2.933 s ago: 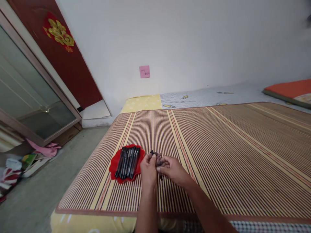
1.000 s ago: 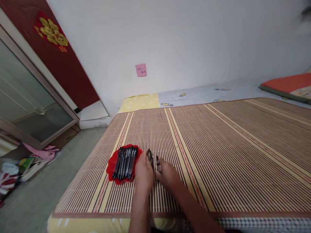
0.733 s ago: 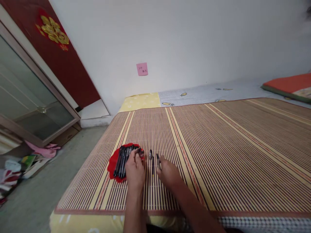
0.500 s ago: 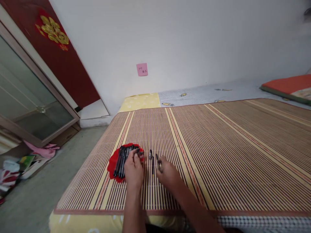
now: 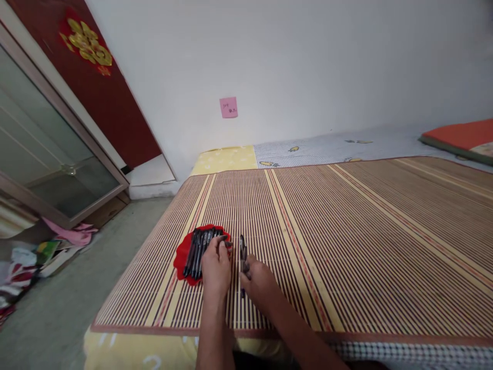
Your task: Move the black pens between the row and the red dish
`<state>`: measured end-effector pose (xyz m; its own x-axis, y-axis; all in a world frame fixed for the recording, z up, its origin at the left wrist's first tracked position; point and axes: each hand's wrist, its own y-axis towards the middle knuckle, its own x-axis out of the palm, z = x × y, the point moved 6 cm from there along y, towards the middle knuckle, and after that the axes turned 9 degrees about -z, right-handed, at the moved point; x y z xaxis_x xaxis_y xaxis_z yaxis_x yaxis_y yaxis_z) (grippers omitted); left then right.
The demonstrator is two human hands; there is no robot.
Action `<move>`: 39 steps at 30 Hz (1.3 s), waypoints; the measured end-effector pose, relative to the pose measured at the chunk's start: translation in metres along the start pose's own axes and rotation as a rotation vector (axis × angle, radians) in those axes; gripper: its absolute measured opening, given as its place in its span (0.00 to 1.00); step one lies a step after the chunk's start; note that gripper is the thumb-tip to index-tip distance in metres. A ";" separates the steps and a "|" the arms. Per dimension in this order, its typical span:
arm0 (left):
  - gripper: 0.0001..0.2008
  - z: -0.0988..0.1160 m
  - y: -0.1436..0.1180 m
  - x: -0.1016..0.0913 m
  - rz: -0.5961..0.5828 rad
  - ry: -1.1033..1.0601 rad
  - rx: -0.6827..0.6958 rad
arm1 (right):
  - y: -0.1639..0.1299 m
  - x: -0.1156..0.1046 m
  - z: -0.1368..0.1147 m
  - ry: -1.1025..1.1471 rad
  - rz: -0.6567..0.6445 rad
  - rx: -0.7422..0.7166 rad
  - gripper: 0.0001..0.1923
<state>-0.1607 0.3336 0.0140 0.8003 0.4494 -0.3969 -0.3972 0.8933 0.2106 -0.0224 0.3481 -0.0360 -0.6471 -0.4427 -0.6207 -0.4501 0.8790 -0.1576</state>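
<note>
Pens in dish: a row of black pens (image 5: 200, 248) lies side by side in the red dish (image 5: 182, 257), lower left of centre in the frame, long axes running from near me up toward the wall, tilted a little to the right.
Rightmost pen: the one at the dish's right edge sits just under my left fingertips, its far end poking out toward the upper right.
My left hand (image 5: 215, 267): it rests over the right side of the dish, fingers curled down and close together onto the top of that outermost pen; whether I have pinched it or only touch it, I cannot tell, since my knuckles hide the pads.
Loose pen: a single black pen (image 5: 242, 249) lies on the striped mat (image 5: 346, 241), just right of the dish and apart from it, its long axis along the mat's stripes.
My right hand (image 5: 257, 280): it sits at the near end of that loose pen, fingers bent and nearly closed, tips touching the barrel; a firm grip is not clear from here.
Nearer hand: the left is closer to the dish, the right closer to the loose pen; the two hands are just beside each other.
Surroundings: pink note (image 5: 228, 107) on the wall at upper centre, orange cushion (image 5: 458, 140) at far right.
</note>
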 end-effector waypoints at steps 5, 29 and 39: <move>0.12 -0.001 -0.001 0.007 -0.145 0.164 -0.040 | -0.003 -0.003 0.000 0.005 -0.019 -0.031 0.05; 0.14 0.012 -0.002 -0.004 -0.068 0.327 0.038 | -0.021 0.018 -0.009 -0.156 -0.200 -0.180 0.14; 0.14 0.008 -0.002 -0.003 -0.100 0.266 0.023 | 0.002 -0.025 -0.003 -0.086 -0.021 -0.138 0.14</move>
<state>-0.1585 0.3302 0.0217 0.6875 0.3486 -0.6370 -0.3092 0.9343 0.1775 -0.0089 0.3604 -0.0187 -0.5840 -0.4390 -0.6828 -0.5473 0.8342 -0.0682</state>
